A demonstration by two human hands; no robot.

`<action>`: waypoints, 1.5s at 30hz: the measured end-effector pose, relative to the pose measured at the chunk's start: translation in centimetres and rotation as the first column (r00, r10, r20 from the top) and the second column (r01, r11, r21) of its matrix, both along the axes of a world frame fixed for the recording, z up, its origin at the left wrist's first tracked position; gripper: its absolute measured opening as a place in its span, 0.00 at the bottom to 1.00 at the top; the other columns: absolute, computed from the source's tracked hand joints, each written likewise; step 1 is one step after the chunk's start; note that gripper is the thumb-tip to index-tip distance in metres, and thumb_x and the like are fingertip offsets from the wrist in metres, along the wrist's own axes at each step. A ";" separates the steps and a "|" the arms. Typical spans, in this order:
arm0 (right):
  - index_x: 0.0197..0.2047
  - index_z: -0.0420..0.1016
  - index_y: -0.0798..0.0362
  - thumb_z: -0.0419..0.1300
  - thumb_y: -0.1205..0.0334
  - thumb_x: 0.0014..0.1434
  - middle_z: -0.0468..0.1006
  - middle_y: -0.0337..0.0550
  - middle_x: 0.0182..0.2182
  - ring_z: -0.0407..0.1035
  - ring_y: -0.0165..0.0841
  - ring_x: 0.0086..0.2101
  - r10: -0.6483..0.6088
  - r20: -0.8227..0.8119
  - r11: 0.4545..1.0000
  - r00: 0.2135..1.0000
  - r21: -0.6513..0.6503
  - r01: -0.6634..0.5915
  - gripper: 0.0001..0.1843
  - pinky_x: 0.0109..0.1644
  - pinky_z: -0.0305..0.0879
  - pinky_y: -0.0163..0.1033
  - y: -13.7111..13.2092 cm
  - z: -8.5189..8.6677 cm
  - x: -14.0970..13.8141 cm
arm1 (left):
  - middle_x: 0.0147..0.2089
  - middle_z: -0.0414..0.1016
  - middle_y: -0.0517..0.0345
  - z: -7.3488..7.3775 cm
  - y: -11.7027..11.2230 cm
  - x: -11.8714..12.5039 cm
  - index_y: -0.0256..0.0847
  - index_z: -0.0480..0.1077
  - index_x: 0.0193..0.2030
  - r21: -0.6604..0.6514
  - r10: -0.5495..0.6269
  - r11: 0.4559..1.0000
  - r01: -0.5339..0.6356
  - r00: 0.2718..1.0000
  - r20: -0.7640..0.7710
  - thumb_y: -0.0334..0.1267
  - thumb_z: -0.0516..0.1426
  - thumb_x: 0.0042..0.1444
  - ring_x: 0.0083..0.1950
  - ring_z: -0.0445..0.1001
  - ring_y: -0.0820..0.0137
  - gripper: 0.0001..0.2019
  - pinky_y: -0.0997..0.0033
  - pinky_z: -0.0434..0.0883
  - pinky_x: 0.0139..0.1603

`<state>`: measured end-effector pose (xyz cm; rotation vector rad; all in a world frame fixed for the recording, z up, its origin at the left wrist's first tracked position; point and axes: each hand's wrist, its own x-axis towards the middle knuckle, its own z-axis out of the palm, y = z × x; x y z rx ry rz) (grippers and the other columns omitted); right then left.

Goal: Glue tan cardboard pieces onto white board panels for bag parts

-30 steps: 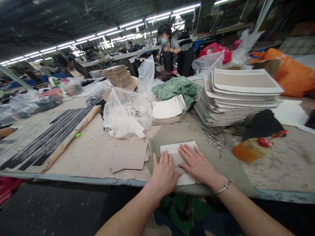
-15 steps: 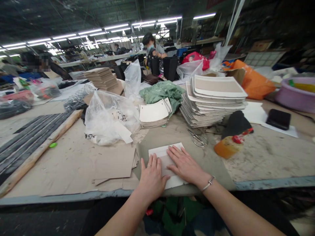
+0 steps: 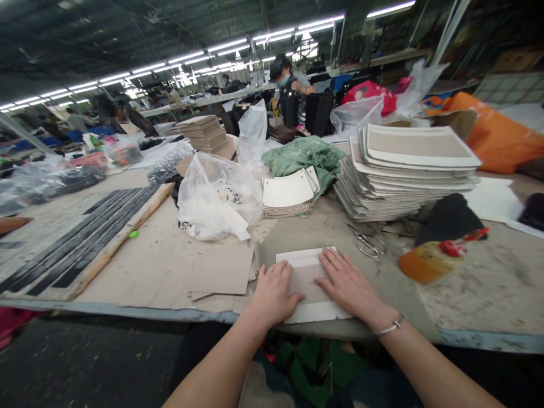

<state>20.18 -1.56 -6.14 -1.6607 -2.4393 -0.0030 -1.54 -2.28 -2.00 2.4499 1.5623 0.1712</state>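
A white panel with a beige board on its middle lies flat on a grey-green sheet in front of me. My left hand rests on its left edge, thumb spread away from the fingers. Across the right side, my right hand lies flat with the fingers stretched toward the far edge. Neither hand grips anything. Just left of the panel is a small pile of beige cardboard pieces. Scissors lie beyond my right hand.
Behind stand a tall stack of white-and-beige panels and a smaller stack. A clear plastic bag and a bottle of orange liquid flank the work. Black strips lie left. A co-worker sits farther back.
The view has turned left, so everything sits farther right in the picture. Both hands stay on the panel; the left fingers are a little more bent and nearer its edge.
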 end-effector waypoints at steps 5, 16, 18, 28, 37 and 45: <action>0.64 0.54 0.61 0.45 0.47 0.63 0.53 0.54 0.63 0.46 0.41 0.62 -0.036 0.005 0.999 0.999 -0.012 0.036 0.33 0.64 0.46 0.51 0.0 0.2 0.3 | 0.55 0.68 0.49 -0.1 1.7 -0.5 0.37 0.64 0.55 -0.023 0.073 0.997 -0.070 0.978 0.194 0.45 0.57 0.52 0.56 0.64 0.62 0.25 0.62 0.59 0.59; 0.64 0.54 0.59 0.47 0.47 0.62 0.52 0.52 0.63 0.42 0.40 0.63 -0.047 -0.064 0.998 0.997 -0.050 0.044 0.34 0.65 0.41 0.50 -0.2 0.9 0.0 | 0.44 0.73 0.53 -3.0 4.9 -1.5 0.37 0.69 0.49 -0.209 0.307 0.950 -0.233 0.819 0.485 0.35 0.54 0.53 0.46 0.71 0.68 0.16 0.68 0.66 0.51; 0.63 0.56 0.59 0.48 0.47 0.61 0.53 0.51 0.63 0.42 0.41 0.63 -0.058 -0.066 0.996 0.996 -0.071 0.054 0.33 0.65 0.41 0.51 -0.2 1.1 0.1 | 0.42 0.72 0.52 -3.0 4.8 -1.4 0.36 0.69 0.48 -0.166 0.296 0.955 -0.247 0.835 0.463 0.33 0.55 0.52 0.44 0.70 0.68 0.15 0.68 0.66 0.50; 0.63 0.54 0.62 0.52 0.55 0.58 0.65 0.57 0.56 0.61 0.44 0.54 -0.319 -0.355 0.948 0.879 -0.133 0.290 0.33 0.56 0.60 0.48 0.4 2.0 1.6 | 0.40 0.74 0.50 -3.0 5.0 -1.4 0.35 0.65 0.54 -0.351 0.483 0.875 -0.334 0.661 0.574 0.40 0.60 0.47 0.36 0.73 0.67 0.26 0.68 0.68 0.41; 0.53 0.69 0.55 0.55 0.47 0.54 0.75 0.48 0.45 0.69 0.38 0.43 -0.481 -0.759 0.877 0.438 -0.410 0.252 0.27 0.46 0.64 0.41 1.5 1.2 1.6 | 0.33 0.76 0.55 -1.5 3.9 0.2 0.36 0.68 0.45 -0.724 0.724 0.690 0.026 -0.007 0.690 0.39 0.69 0.33 0.26 0.71 0.71 0.28 0.72 0.68 0.27; 0.33 0.75 0.56 0.59 0.40 0.49 0.76 0.41 0.30 0.67 0.35 0.33 -0.476 -0.869 0.876 0.135 -0.454 0.166 0.24 0.35 0.60 0.35 0.9 2.6 1.3 | 0.32 0.76 0.57 0.1 3.0 0.4 0.36 0.70 0.43 -0.668 0.679 0.734 0.123 -0.139 0.721 0.40 0.68 0.36 0.27 0.73 0.71 0.25 0.73 0.69 0.29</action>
